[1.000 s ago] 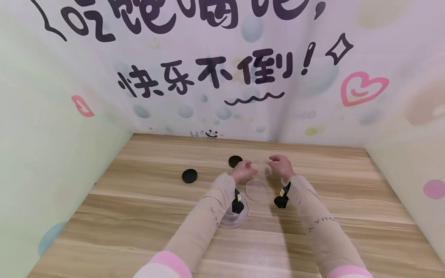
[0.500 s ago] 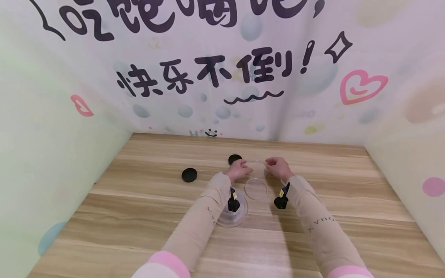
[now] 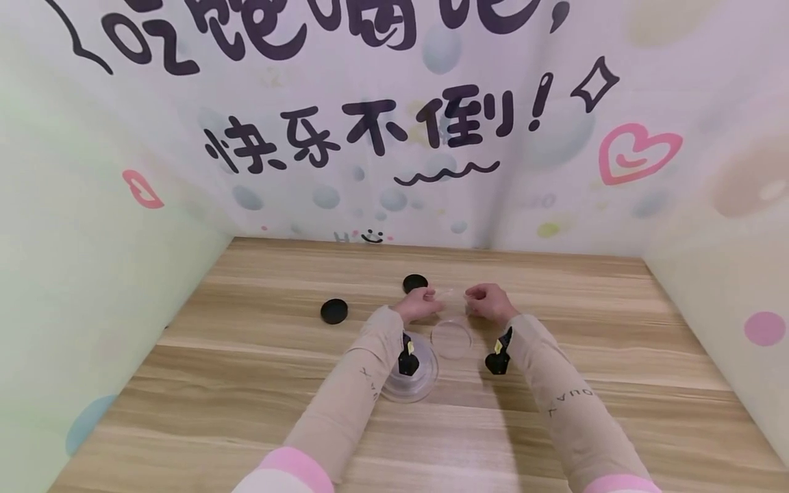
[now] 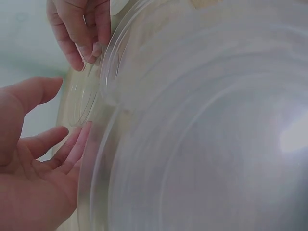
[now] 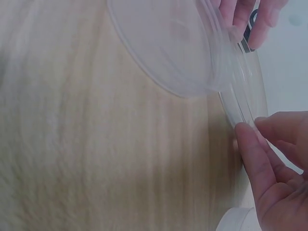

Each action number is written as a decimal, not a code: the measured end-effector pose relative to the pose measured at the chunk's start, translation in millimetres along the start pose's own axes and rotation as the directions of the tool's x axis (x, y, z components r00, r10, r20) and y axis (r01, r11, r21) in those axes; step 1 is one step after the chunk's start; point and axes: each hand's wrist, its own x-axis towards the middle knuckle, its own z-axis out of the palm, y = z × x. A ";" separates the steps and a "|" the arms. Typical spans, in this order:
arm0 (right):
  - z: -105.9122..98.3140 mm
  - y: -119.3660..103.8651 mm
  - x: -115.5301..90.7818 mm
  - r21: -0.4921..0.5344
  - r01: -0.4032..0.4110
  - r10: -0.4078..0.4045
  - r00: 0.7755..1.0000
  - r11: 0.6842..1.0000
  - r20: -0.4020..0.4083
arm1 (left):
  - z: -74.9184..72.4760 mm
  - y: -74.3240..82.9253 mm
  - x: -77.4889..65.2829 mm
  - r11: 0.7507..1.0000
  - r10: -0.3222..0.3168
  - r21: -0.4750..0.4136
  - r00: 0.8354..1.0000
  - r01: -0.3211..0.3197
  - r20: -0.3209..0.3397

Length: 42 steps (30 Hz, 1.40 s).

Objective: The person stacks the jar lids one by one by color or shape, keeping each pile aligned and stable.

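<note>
In the head view both hands are at the middle of the table, behind two clear round pieces. My right hand [image 3: 491, 302] pinches the edge of a clear round plastic lid [image 5: 234, 103] between thumb and fingers, as the right wrist view shows. My left hand [image 3: 418, 304] is at the lid's other side, its thumb [image 4: 45, 89] and fingers spread apart. Nearer me a second clear round lid [image 3: 452, 342] lies flat. A larger clear, stepped round piece [image 3: 427, 387] lies under my left wrist, partly hidden by the wrist camera.
One black round disc [image 3: 415, 283] lies just behind my left hand, another [image 3: 335, 311] farther left on the wood-grain table [image 3: 246, 397]. A printed wall sheet [image 3: 345, 198] rises at the table's back edge, with pale walls on both sides.
Both hands have come slightly nearer with the clear lid, which has sunk lower. My left hand has shifted a little leftward, widening the gap between the hands.
</note>
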 end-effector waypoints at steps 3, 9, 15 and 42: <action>0.4 -0.5 -1.1 -0.003 -0.006 0.006 1.000 1.000 0.015 | 2.9 -8.0 5.2 0.996 0.019 0.090 1.000 -0.019 0.000; 1.1 -1.1 -2.0 0.005 -0.024 0.024 0.999 1.000 0.035 | 4.1 -14.2 6.3 0.987 0.079 0.140 0.997 -0.080 0.015; 2.2 -2.2 -3.1 0.003 -0.025 0.025 0.999 1.000 0.021 | 18.0 -72.7 62.3 0.992 0.099 0.079 0.995 -0.098 -0.010; -1.4 -40.1 -12.3 0.102 0.150 -0.150 0.989 0.983 -0.015 | -41.1 8.2 -8.4 0.968 0.203 -0.108 0.958 -0.227 -0.202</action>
